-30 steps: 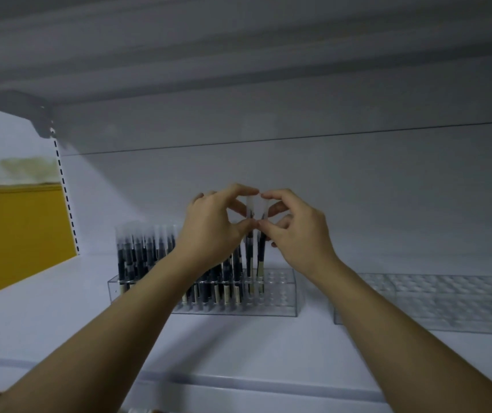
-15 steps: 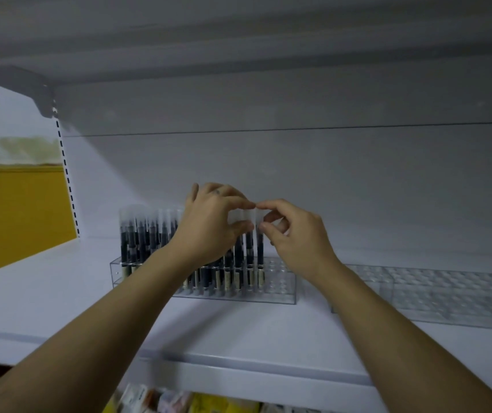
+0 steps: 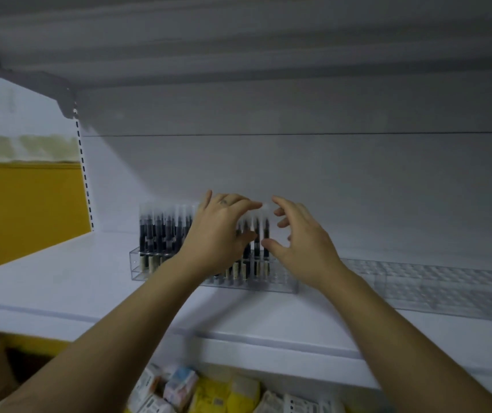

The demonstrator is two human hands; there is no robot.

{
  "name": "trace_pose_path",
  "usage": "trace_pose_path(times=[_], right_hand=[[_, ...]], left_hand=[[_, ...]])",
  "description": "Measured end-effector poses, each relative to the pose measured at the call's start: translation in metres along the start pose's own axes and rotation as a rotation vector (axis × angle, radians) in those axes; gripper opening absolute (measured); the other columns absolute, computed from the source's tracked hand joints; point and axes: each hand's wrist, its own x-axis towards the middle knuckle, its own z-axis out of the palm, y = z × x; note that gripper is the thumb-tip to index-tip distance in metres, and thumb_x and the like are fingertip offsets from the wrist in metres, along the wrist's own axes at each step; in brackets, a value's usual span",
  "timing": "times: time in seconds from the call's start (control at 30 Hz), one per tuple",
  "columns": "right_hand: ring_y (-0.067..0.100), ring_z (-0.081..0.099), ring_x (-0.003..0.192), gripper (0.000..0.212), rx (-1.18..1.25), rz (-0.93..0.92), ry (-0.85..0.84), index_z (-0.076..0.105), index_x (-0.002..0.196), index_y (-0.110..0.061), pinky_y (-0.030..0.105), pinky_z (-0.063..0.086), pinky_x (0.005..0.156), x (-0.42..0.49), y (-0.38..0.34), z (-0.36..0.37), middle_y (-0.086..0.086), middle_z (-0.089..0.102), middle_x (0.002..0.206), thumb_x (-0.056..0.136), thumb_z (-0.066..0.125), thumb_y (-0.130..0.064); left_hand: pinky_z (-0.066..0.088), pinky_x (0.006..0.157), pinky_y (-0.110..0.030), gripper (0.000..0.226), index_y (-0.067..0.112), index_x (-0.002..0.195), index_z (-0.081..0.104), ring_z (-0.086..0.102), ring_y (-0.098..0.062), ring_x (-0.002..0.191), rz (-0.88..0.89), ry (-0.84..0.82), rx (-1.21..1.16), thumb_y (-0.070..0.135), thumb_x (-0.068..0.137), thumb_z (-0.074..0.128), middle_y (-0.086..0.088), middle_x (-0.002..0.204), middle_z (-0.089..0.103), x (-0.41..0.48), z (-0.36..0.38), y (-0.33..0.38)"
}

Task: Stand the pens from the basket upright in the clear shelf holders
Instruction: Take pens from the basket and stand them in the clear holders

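A clear holder [image 3: 280, 283] stands on the white shelf [image 3: 60, 281], filled at its left and middle with several upright dark pens with clear caps [image 3: 158, 231]. My left hand [image 3: 218, 236] lies over the pens at the holder's middle, its fingers resting on the caps and its thumb against a pen barrel. My right hand [image 3: 301, 242] hovers just right of the last two upright pens [image 3: 261, 234], fingers spread apart and holding nothing. The basket is out of view.
A second clear holder [image 3: 435, 284] with no pens in it stands to the right on the same shelf. Another shelf hangs close overhead. Below the shelf's front edge lie small white and yellow packets [image 3: 209, 391]. A yellow panel [image 3: 24, 210] is at the left.
Both hands sank with the two pens into the holder. My right hand has let go and spread its fingers. My view has tilted down, showing the goods below.
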Motion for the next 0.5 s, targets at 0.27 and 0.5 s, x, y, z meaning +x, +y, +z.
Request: trace_pose_path(times=[0.27, 0.5], right_hand=[[0.005, 0.039, 0.125, 0.067, 0.039, -0.027, 0.074, 0.035, 0.144, -0.032, 0.024, 0.035, 0.104, -0.091, -0.027, 0.001, -0.011, 0.040, 0.138, 0.086, 0.069, -0.036], [0.000, 0.041, 0.119, 0.050, 0.069, -0.086, 0.208, 0.053, 0.131, -0.019, 0.009, 0.031, 0.103, -0.184, -0.041, 0.019, -0.006, 0.047, 0.127, 0.084, 0.068, -0.027]], left_hand=[[0.019, 0.118, -0.045, 0.060, 0.017, 0.135, 0.053, 0.038, -0.024, 0.137, 0.049, 0.174, -0.052, 0.017, 0.080, 0.075, -0.004, 0.143, 0.050, -0.072, -0.004, 0.013], [0.046, 0.097, -0.038, 0.043, 0.014, 0.123, 0.062, 0.052, -0.020, 0.115, 0.038, 0.119, -0.164, 0.029, 0.084, 0.063, -0.002, 0.121, 0.062, -0.173, 0.016, 0.034]])
